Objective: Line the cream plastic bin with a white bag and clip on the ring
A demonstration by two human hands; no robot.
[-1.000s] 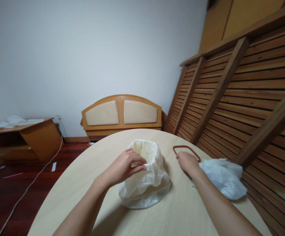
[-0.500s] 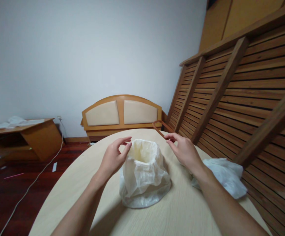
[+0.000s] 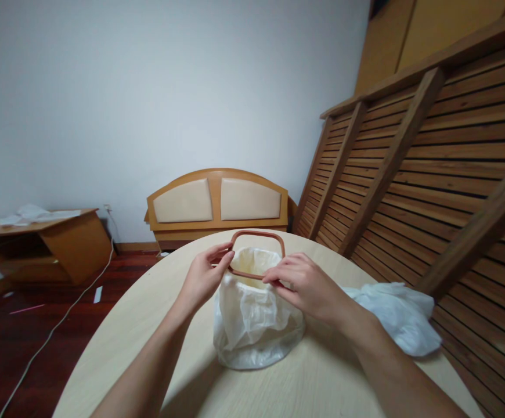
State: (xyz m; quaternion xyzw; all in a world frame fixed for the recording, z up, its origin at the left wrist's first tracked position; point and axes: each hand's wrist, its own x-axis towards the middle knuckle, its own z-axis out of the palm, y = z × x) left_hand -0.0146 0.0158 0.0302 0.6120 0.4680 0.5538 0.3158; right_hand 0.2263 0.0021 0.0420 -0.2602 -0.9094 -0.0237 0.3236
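A brown rounded-rectangular ring (image 3: 259,233) is held level between my two hands, just over the mouth of a bin lined with a white plastic bag (image 3: 256,325). My left hand (image 3: 206,273) pinches the ring's left side between thumb and fingers. My right hand (image 3: 300,284) is closed on its near right corner. Through the ring the pale inside of the bin shows. The bin stands upright on a round light wooden table (image 3: 183,371), its wall covered by the wrinkled bag. My fingers hide parts of the ring's left and right sides.
A crumpled white plastic bag (image 3: 403,319) lies on the table at the right, partly behind my forearm. A slatted wooden frame (image 3: 409,191) leans along the right. Beyond the table stands a headboard (image 3: 215,226); a low cabinet (image 3: 74,244) and a cable (image 3: 61,322) are at the left.
My right hand has brought the brown ring left and toward me, over the bin's mouth. My left hand, open before, has taken hold of the ring's left side.
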